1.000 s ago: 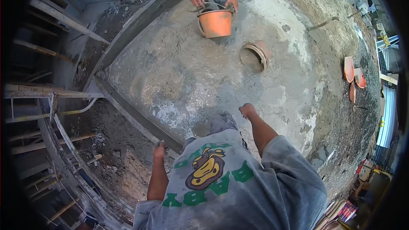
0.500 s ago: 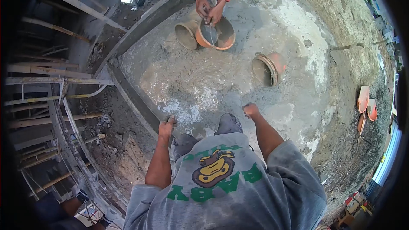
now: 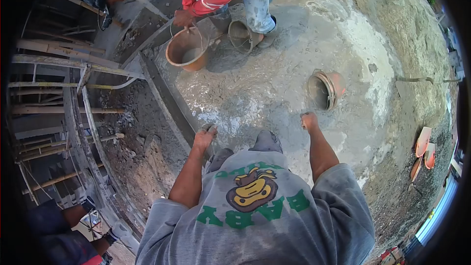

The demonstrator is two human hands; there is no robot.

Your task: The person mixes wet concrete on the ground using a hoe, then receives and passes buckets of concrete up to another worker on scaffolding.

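My left hand [image 3: 205, 136] hangs over the wet grey concrete at the left, its fingers loosely bent and slightly apart, with nothing visible in them. On the right, my right hand [image 3: 309, 120] is curled into a fist, and no object shows in it. The nearest thing to it is a mortar-coated bucket [image 3: 334, 84] lying tipped on its side. Ahead, a co-worker in a red sleeve [image 3: 214, 1] grips the wire handle of an orange bucket [image 3: 195, 64] with grey material inside. A second bucket [image 3: 239, 37] stands by that person's foot.
A raised concrete edge [image 3: 167, 103] borders the slab on the left. Beyond it, bamboo poles [image 3: 68, 110] and a frame span a lower area. Another person's legs [image 3: 73, 215] are at lower left. Orange scoops [image 3: 423, 142] lie at far right.
The co-worker has shifted left, bending over, and has moved the orange bucket left by its handle. My view has turned slightly; both my hands keep about the same pose.
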